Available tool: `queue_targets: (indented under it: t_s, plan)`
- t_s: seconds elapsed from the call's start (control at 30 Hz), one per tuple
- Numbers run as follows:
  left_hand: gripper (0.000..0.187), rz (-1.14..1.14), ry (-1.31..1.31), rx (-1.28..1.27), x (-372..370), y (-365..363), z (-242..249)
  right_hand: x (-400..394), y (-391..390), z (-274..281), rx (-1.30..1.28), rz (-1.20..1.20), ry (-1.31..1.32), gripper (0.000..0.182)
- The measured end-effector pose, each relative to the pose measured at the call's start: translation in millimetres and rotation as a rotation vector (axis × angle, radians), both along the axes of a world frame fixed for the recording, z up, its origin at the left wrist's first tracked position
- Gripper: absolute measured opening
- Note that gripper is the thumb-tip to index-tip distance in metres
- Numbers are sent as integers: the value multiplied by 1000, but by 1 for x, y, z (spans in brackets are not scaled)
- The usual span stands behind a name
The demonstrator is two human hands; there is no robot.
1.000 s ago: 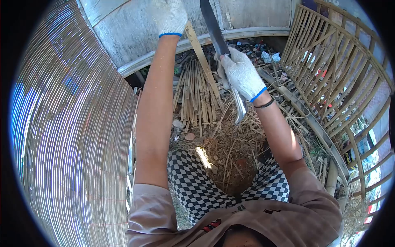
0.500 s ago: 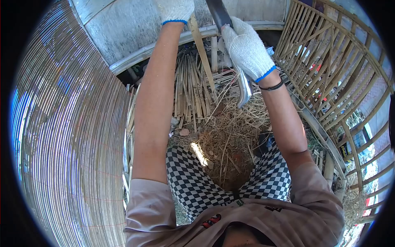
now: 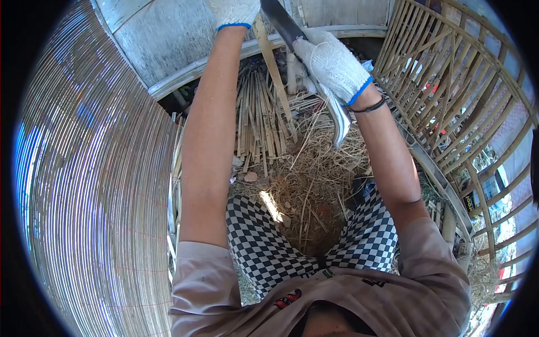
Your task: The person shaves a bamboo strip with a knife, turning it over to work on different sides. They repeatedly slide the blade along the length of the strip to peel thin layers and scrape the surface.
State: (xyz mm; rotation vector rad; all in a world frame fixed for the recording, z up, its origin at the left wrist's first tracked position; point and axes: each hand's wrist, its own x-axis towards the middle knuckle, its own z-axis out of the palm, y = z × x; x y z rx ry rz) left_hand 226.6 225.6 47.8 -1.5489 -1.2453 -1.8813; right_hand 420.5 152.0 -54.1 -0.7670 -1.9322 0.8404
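Observation:
My right hand [image 3: 333, 63], in a white knitted glove with a blue cuff, is wrapped round the handle of a large knife [image 3: 282, 21]. The dark blade slants up and left to the top edge, and the curved shiny handle end hangs below the hand. My left hand [image 3: 234, 11], gloved the same way, is cut off by the top edge, with its fingers out of sight. A long flat bamboo strip [image 3: 273, 70] runs down from beside the left glove to the straw-covered ground; whether the left hand grips it cannot be seen.
Thin split bamboo sticks [image 3: 258, 118] lie in a pile ahead. Straw and shavings [image 3: 317, 163] cover the ground between my knees. A slatted bamboo screen [image 3: 101, 185] stands at the left, a bamboo lattice [image 3: 449, 90] at the right, and a pale panel [image 3: 168, 45] across the front.
The blade has swung left at its upper end, nearer the left glove, and the handle end has moved right. My left hand and the strip's upper part have shifted slightly left.

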Motion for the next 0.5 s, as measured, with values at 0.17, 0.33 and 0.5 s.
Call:
queue_targets:
  t_s: [0.17, 0.33, 0.5]
  plan:
    - [56, -103, 16, 174, 10, -8, -1, -6, -8, -2, 74, -73, 77, 27]
    - [57, -27, 73, 149, 4, 4, -2, -6, 5, -6, 158, -133, 80, 30]
    - [54, 6, 28, 168, 8, 7, -3, -7, 6, -8, 176, -155, -51, 34]
